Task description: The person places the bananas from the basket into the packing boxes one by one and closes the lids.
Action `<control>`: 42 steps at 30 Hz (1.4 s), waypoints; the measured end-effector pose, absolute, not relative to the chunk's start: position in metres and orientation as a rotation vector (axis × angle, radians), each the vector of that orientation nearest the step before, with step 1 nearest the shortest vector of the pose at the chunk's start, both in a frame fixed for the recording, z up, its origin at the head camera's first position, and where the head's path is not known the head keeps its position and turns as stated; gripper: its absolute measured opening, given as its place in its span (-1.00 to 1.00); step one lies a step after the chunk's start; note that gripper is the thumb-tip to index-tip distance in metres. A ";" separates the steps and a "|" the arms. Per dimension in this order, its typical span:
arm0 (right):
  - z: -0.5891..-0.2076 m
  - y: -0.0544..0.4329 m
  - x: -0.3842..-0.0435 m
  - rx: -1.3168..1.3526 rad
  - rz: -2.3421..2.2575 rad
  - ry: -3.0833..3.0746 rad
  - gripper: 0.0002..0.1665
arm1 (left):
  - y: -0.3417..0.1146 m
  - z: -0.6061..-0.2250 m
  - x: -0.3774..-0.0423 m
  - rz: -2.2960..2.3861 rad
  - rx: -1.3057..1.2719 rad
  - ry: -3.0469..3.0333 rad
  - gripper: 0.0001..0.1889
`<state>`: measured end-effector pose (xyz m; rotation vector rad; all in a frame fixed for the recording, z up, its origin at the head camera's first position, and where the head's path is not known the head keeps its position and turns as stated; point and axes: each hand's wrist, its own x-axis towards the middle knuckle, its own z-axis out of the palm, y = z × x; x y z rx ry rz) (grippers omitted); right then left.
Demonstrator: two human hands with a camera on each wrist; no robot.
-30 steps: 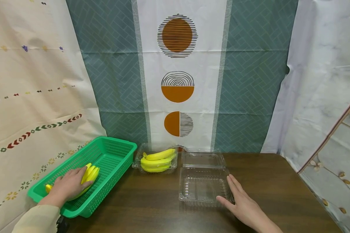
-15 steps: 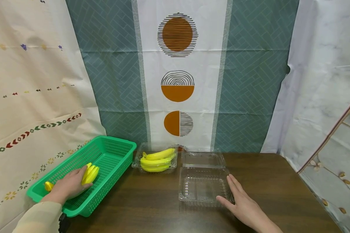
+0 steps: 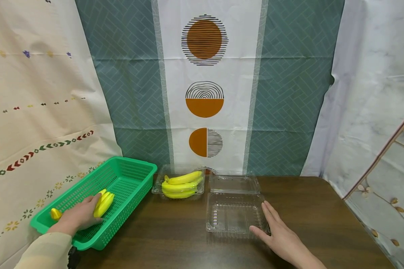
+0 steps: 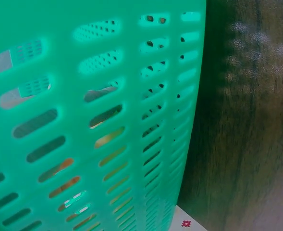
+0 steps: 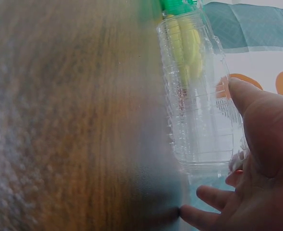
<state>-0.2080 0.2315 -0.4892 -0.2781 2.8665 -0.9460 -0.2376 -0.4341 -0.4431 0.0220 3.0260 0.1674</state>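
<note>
Head view first: not much has changed over the last second. The left hand [image 3: 79,215] has shifted just a touch, and the stem end [image 3: 55,214] of the bananas [image 3: 104,204] shows a bit more now. The right hand [image 3: 282,239] has hardly budged. I'd take that as the hold still being settled: the bunch is down in the basket [image 3: 121,213], not lifted clear. The left grip is curled over its middle, pinching it as far as I can tell, though the palm hides the contact. The bunch's long axis runs roughly left to right, angled a bit away from the person, stem end left, tips pointing right and away. The right grip is spread, touching the near right corner of the plastic box [image 3: 233,218], which sits on the tabletop [image 3: 175,231] with its lid flipped back. Just beside it is a packed box [image 3: 202,191] with other bananas [image 3: 181,186] in it.

Left wrist: mostly the basket's slotted wall, with slivers of yellow and orange through the slots. Can't tell the grip from here, or which way the bunch points.

Right wrist: thumb against the box's edge, the rest spread apart below it, nothing pinched that I can see. Yellow shows past the box, green basket beyond.
</note>
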 end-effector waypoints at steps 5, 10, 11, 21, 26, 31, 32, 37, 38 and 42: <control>-0.490 0.231 -0.209 -0.271 -0.943 2.860 0.37 | -0.434 -0.444 -0.237 0.138 0.054 3.028 0.17; -0.490 0.232 -0.209 -0.262 -0.940 2.854 0.38 | -0.434 -0.444 -0.236 0.167 0.063 3.008 0.18; -0.490 0.232 -0.209 -0.258 -0.940 2.851 0.38 | -0.433 -0.443 -0.236 0.180 0.057 2.998 0.18; -0.488 0.231 -0.209 -0.260 -0.951 2.847 0.37 | -0.431 -0.443 -0.235 0.236 0.103 2.969 0.12; -0.488 0.232 -0.209 -0.260 -0.950 2.854 0.37 | -0.431 -0.443 -0.236 0.273 0.120 2.944 0.09; -0.488 0.232 -0.209 -0.260 -0.953 2.851 0.37 | -0.431 -0.444 -0.238 0.330 0.098 2.899 0.08; -0.488 0.232 -0.209 -0.261 -0.955 2.852 0.37 | -0.431 -0.445 -0.238 0.335 0.095 2.895 0.07; -0.488 0.232 -0.208 -0.271 -0.952 2.860 0.36 | -0.430 -0.445 -0.239 0.376 0.099 2.882 0.06; -0.489 0.232 -0.208 -0.271 -0.952 2.861 0.36 | -0.429 -0.444 -0.239 0.383 0.105 2.881 0.06; -0.489 0.232 -0.207 -0.270 -0.953 2.864 0.36 | -0.428 -0.444 -0.238 0.401 0.119 2.875 0.05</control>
